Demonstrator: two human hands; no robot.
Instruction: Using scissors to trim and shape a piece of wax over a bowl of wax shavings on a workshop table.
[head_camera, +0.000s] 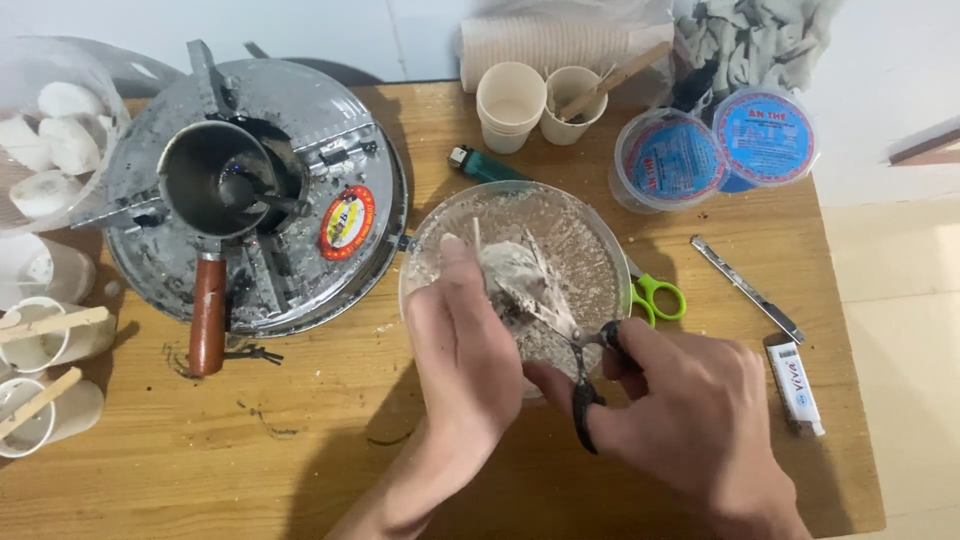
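The wooden table (300, 440) carries everything here, and the largest thing on it is the round metal stove (330, 130) at the left rear, with a small pot (215, 180) set in its middle and the pot's brown handle (207, 315) pointing toward the person. In front of the stove, near the table's centre, stands a clear bowl (590, 250) dusted inside with pale crumbs. Over that bowl the left hand (465, 350) is closed around a whitish lump (515, 275) with thin strands, pinching it from the left. The lump runs on a slant from upper left to lower right, and its lower end meets the tip of the small dark scissors (580, 385) gripped in the right hand (690, 415), fingers through the loops, blades pointing up and left. So the lump lies just up and left of the right hand, already in the left. Nothing stands between them. Green-handled scissors (655, 297) lie just beside the bowl's right rim; further right are a metal blade (745, 288) and a white lighter (797, 388). Behind are paper cups (512, 105), two lidded tubs (715, 150) and a blue lighter (480, 163).
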